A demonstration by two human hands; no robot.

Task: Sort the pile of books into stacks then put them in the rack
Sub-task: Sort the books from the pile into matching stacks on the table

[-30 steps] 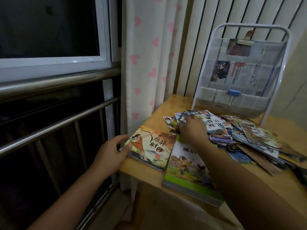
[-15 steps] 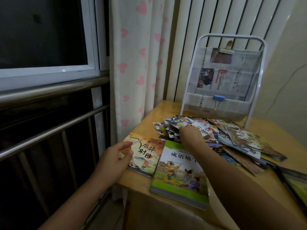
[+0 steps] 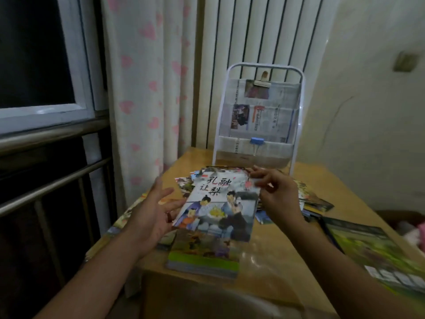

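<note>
My right hand pinches the upper right corner of a thin picture book with black characters and painted figures, lifted above the wooden table. My left hand is open, fingers spread, at the book's left edge. Under the lifted book lies a green-edged book stack. A second stack lies mostly hidden behind my left hand. The loose pile of books spreads behind my right hand. The white rack, lined with newspaper, stands at the table's back.
A large green book lies at the table's right edge. A blue binder clip and a wooden clip hold the newspaper on the rack. A heart-print curtain hangs at the left, with metal window rails beside it.
My right hand has lifted the picture book out of the pile toward me. My left hand left the left stack and rose, open, to the book's edge. The camera tilted up.
</note>
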